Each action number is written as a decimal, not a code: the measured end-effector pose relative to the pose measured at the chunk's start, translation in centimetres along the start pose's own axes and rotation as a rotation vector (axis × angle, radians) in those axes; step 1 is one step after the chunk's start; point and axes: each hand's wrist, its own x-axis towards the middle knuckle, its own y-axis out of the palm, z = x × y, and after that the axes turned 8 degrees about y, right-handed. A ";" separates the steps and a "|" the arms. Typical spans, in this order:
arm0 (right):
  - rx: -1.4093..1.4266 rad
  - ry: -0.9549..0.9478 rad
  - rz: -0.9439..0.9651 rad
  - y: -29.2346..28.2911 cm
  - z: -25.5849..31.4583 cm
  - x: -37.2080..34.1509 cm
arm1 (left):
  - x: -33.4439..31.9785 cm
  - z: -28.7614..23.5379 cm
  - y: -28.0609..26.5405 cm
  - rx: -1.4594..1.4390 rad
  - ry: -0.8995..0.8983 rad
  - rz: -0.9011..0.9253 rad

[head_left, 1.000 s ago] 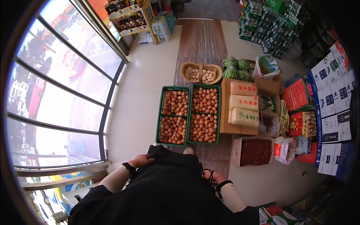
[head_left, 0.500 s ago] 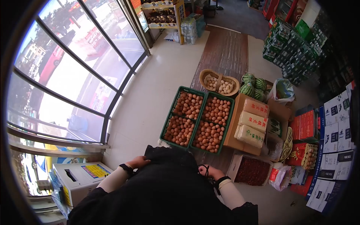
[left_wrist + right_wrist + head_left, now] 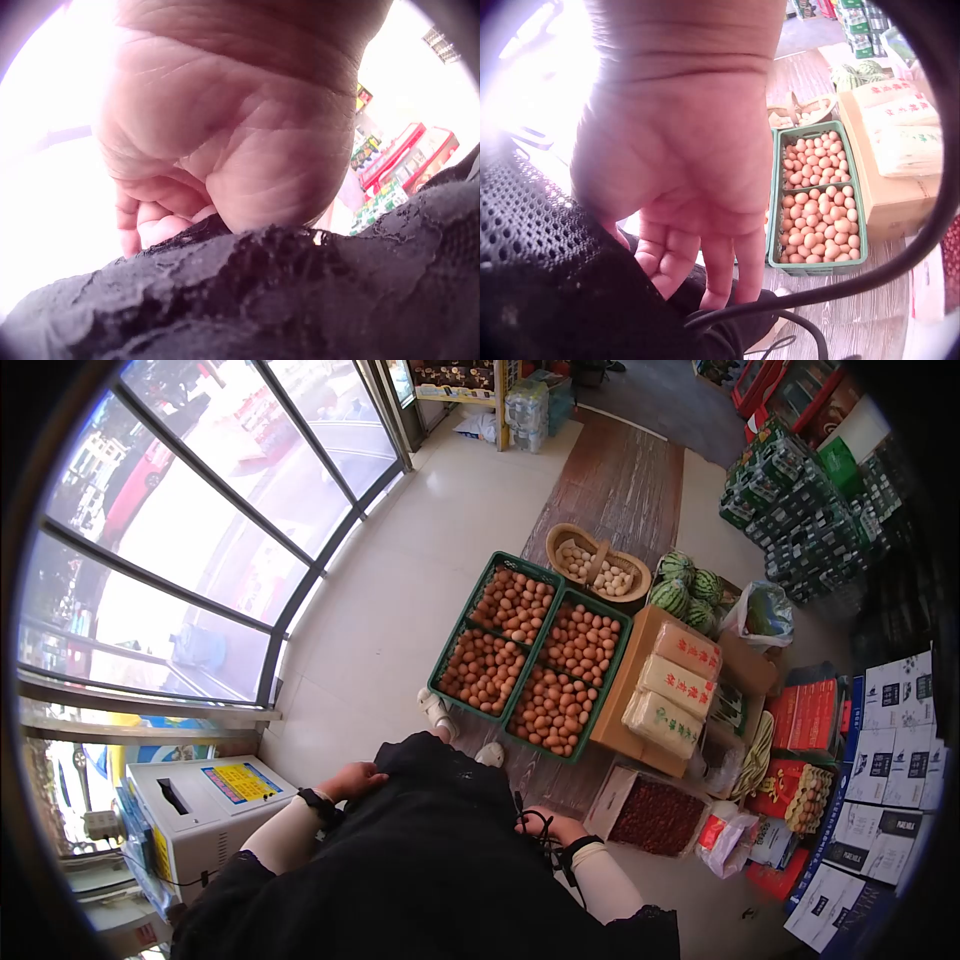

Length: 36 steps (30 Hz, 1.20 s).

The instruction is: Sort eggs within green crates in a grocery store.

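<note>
Brown eggs (image 3: 482,670) fill two green crates standing side by side on the floor ahead of me. My left hand (image 3: 352,780) rests by the side of the black lace garment (image 3: 440,830); in the left wrist view its fingers curl loosely behind the cloth, partly hidden. On the other side, my right hand (image 3: 552,825) hangs low beside the garment, with its fingers (image 3: 718,270) relaxed and nothing held. A black cord (image 3: 870,289) passes close to that hand. Both hands are apart from the crates.
Beyond the crates sit a wicker basket (image 3: 640,595) of pale eggs and several watermelons (image 3: 671,597). To the right are a cardboard box (image 3: 622,732) bearing white packages (image 3: 662,722) and a box of dark red produce (image 3: 655,815). A white machine (image 3: 190,830) stands left, below the windows.
The head view has turned to the left, so the crates and boxes appear tilted and farther right, and the white machine has come into view. Both hands stay beside the garment.
</note>
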 end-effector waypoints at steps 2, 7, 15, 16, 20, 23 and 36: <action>0.183 -0.048 0.031 1.4 -1.1 0.5 | 1.0 -0.5 -1.3 0.035 0.021 0.064; 0.363 -0.054 -0.036 5.2 -1.7 0.7 | 2.3 -3.0 -4.9 0.128 0.028 0.259; 0.329 0.017 -0.146 6.8 2.4 -0.1 | 7.0 -0.3 -6.0 0.311 0.264 0.349; 0.399 0.063 -0.165 6.9 3.8 -1.1 | 7.6 0.2 -6.0 0.295 0.290 0.366; 0.548 0.125 -0.287 8.1 5.9 -3.4 | 9.3 -0.2 -5.9 0.269 0.338 0.408; 0.513 0.225 -0.308 9.2 5.5 -3.0 | 11.2 -0.5 -5.9 0.246 0.363 0.397; 0.420 0.253 -0.303 5.3 7.3 -2.6 | 16.8 0.1 -6.8 0.156 0.570 0.277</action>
